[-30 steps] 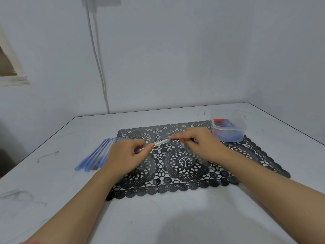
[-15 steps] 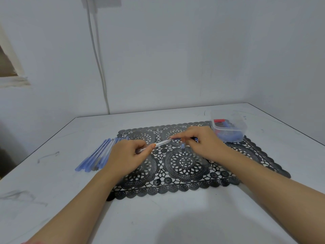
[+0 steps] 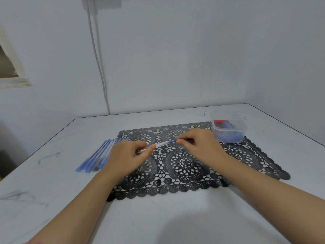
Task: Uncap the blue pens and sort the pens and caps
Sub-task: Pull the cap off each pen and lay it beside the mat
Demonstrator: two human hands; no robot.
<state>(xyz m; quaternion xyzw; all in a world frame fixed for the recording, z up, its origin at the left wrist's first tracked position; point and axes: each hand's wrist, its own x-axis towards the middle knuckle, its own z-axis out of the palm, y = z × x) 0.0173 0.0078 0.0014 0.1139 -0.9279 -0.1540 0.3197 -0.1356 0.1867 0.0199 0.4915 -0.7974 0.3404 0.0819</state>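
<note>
The pen hangs level just above the middle of the black lace mat, its clear barrel bridging the gap between the two hands. The left hand grips the barrel's near end with curled fingers, the thumb pressed along the top. The right hand pinches the far blue end, where the cap sits; most of the cap is hidden under the fingertips, so how far it has slid off cannot be told. The step in hand looks like the pull that parts cap from barrel. To do it well, the pull should run straight along the pen's length, with the left hand holding firm and the right drawing away. A slight twist would help if it sticks, and the pinch should stay tight so the cap does not spring loose over the mat's holes. To the left, a row of pens lies side by side on the white desk, touching the mat's left edge. That is probably the place for this barrel. At the mat's far right corner stands a clear tub holding blue pieces, seemingly caps, and something red. The freed cap likely belongs there, a short reach for the right hand.
</note>
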